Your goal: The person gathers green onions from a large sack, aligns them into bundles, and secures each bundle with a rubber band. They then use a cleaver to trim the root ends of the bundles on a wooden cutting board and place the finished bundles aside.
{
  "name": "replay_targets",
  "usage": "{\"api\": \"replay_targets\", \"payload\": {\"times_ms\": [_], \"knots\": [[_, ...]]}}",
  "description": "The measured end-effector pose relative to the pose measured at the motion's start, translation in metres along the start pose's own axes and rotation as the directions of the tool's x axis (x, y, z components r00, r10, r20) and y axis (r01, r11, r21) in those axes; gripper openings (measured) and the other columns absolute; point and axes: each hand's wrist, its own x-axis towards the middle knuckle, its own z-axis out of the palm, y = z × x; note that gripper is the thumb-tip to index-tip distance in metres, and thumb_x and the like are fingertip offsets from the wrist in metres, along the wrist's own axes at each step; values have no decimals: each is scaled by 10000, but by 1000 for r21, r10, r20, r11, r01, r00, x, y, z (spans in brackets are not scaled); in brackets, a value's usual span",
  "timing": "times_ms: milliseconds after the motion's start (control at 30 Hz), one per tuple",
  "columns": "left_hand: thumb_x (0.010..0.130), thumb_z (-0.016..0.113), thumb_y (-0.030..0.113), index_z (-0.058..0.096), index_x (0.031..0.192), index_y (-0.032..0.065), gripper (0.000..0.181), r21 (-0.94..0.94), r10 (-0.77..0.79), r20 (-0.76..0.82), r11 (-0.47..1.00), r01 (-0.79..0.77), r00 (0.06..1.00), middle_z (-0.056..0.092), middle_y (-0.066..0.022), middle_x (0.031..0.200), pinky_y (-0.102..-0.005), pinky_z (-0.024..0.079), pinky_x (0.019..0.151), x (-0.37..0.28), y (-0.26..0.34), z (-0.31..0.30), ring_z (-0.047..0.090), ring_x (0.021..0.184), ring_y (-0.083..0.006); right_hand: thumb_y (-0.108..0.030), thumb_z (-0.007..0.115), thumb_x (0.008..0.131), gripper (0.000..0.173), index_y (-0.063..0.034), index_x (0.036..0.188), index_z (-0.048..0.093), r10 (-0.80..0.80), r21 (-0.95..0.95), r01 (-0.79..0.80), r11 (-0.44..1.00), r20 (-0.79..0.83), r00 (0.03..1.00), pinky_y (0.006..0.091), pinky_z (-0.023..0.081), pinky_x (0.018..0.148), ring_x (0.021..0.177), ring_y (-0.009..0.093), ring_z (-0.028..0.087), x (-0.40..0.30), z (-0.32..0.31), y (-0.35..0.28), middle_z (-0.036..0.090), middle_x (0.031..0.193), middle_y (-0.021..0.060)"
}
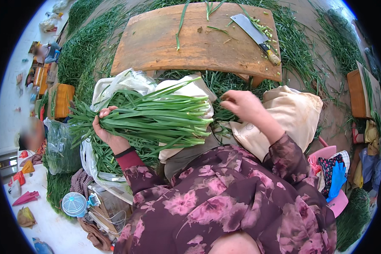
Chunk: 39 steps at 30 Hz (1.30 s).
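Note:
My left hand (109,131) grips a thick bunch of long, flat green leaves, apparently garlic chives (155,117), near its leafy end. The pale cut ends point right, over cloth on my lap. Below the bunch, more leaves lie in a white plastic bag (87,155). My right hand (241,103) is raised to the right of the cut ends, apart from them, with its fingers bent and slightly blurred; whether it holds anything small cannot be told. Ahead stands a wooden board or low table (177,35), bearing a cleaver (250,30), loose leaves and chopped pale pieces.
Heaps of green leaves (85,50) cover much of the floor around the board. A filled clear bag (62,146) and a small blue fan (74,204) are at the left. A pink chair (338,206) with cloths and a blue glove stands at the right. Other people sit near both edges.

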Motion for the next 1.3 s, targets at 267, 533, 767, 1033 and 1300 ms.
{"api": "replay_targets", "payload": {"times_ms": [267, 533, 767, 1033, 1300], "knots": [[830, 508, 149, 501, 754, 35, 137, -12, -56, -65, 998, 55, 996, 531, -35, 731, -344, 389, 965, 4, 3, 0, 544, 756, -163, -306, 653, 817, 241, -66, 826, 647, -168, -297, 118, 948, -151, 974, 378, 514, 617, 715, 276, 658, 8, 34, 39, 669, 752, 89], [835, 506, 163, 497, 754, 45, 143, 86, -7, -38, 996, 10, 999, 530, -31, 761, -348, 388, 974, 3, 1, 3, 543, 770, -162, -288, 644, 853, 291, -52, 1020, 665, -121, 171, 172, 970, -271, 955, 356, 507, 757, 853, 265, 639, 15, 11, 2, 654, 966, 136], [833, 529, 154, 492, 761, 46, 135, 94, -12, -112, 995, 22, 994, 519, -22, 730, -357, 391, 977, 3, -3, 10, 536, 746, -166, -201, 658, 885, 258, 2, 1043, 654, -50, 934, 96, 344, -84, 995, 264, 479, 766, 845, 116, 613, 45, 50, -31, 681, 920, 66], [803, 562, 197, 520, 717, 89, 144, 308, 111, -466, 950, 43, 878, 583, -51, 734, -414, 498, 800, 7, 8, -22, 575, 759, -231, -173, 695, 812, 401, -27, 1169, 586, 181, 190, -95, 977, -515, 838, 299, 505, 736, 802, 194, 646, 30, 7, 53, 650, 822, 88], [810, 570, 223, 507, 686, 118, 175, 376, 189, -489, 926, 11, 852, 586, -53, 743, -432, 504, 771, 4, -9, 6, 578, 755, -225, -313, 630, 872, 318, -6, 943, 676, -4, 572, 96, 814, -160, 987, 307, 470, 670, 744, 191, 597, 9, 16, -23, 631, 814, 124]]}}
